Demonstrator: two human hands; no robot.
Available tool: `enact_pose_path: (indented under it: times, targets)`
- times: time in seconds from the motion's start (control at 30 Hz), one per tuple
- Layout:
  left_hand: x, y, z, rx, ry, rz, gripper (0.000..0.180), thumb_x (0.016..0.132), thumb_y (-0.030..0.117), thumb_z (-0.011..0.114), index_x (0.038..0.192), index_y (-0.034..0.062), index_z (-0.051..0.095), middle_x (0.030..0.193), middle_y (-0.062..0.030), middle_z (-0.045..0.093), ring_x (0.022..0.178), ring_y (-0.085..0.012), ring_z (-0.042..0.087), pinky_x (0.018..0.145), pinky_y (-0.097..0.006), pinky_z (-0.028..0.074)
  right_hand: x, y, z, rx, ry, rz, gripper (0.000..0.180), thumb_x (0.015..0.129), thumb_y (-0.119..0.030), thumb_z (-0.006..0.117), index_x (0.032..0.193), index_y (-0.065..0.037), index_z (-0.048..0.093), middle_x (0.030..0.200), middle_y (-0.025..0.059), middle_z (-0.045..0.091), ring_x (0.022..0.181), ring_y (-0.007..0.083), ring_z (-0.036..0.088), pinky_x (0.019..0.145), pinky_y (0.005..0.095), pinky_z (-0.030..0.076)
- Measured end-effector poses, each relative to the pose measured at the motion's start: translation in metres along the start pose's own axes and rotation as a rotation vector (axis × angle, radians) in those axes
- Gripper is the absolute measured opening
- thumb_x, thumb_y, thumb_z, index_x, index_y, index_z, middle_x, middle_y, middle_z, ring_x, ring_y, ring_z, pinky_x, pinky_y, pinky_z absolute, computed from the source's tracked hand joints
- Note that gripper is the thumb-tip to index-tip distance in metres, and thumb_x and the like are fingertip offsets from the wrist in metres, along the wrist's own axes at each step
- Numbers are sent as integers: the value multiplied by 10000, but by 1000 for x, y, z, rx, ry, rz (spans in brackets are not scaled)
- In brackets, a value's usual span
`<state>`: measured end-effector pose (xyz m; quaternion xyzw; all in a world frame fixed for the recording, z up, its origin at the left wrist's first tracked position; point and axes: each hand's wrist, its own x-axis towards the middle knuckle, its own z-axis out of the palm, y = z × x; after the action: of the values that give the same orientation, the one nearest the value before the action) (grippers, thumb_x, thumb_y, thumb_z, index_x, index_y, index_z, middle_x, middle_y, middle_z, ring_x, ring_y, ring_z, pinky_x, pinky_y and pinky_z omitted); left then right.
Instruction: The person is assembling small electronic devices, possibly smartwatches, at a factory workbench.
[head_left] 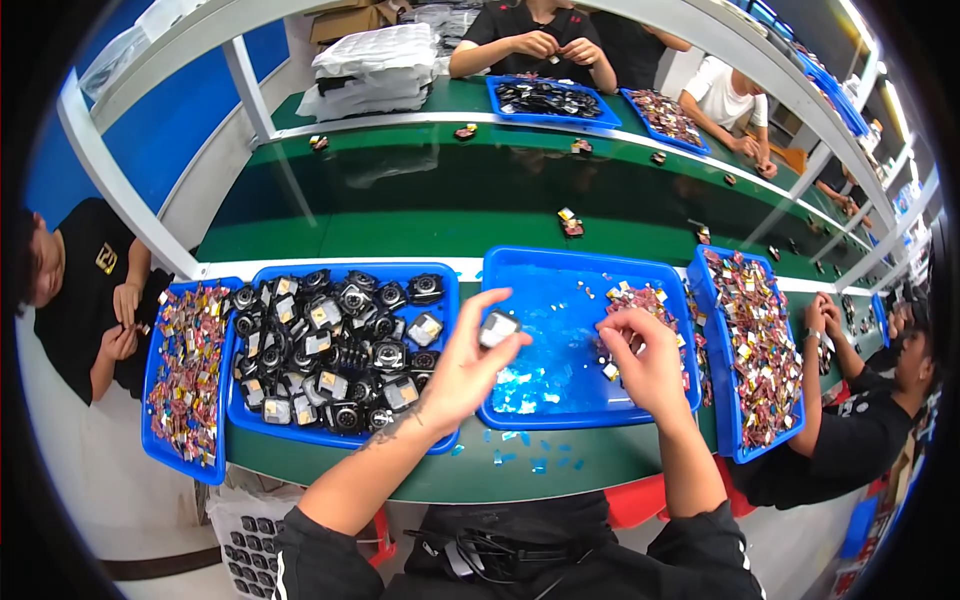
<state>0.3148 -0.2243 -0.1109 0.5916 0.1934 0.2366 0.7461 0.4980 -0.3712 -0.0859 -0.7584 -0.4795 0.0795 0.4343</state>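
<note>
A: Where's the black watch-like housing (499, 328)?

B: In the left hand (458, 365), held above the left end of the middle blue tray (585, 418). The thumb is at its lower right and a finger reaches past its upper edge, with the pale, squarish face left uncovered.

A: And the right hand (650, 365)?

B: Over the small wired parts (645, 297) at the tray's right end. Its thumb and index finger are bent in with only a narrow space between them; I can't tell whether they pinch anything.

A: How would you expect the housing to handle?

B: Light, I'd guess, and stiff, since the shell looks like hard plastic. 1 hand should manage it easily. The pale face looks smooth, so it may be slippery and easy to scratch.

A: So where would you take hold?

B: By 2 opposite sides of the black rim, fingers off the face. A gentle squeeze should do.

A: Same for the small parts?

B: No. They look very light, with thin leads that could bend or snag, as they lie tangled. I'd pinch each by its solid body, never by a lead.

A: And the blue film scraps (540, 465) on the green table (450, 485)?

B: Thin and flimsy, probably prone to cling to fingertips.
</note>
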Motion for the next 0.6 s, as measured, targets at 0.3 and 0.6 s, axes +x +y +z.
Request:
enact_pose_path:
  times: [0.3, 0.6]
  targets:
    - [-9, -4, 6, 678, 24, 500, 145, 728, 112, 803, 858, 71, 756, 890, -107, 650, 868, -255, 592, 758, -361, 486, -22, -32, 27, 719, -132, 183, 99, 860, -40, 697, 940, 19, 705, 868, 47, 687, 771, 87, 606, 720, 231, 484]
    - [-5, 3, 4, 873, -10, 806, 164, 713, 75, 816, 845, 38, 725, 894, -80, 610, 770, -206, 628, 607, -305, 527, 1, 0, 36, 846, -408, 449, 121, 912, -154, 653, 963, -44, 645, 764, 9, 629, 681, 94, 571, 590, 248, 439]
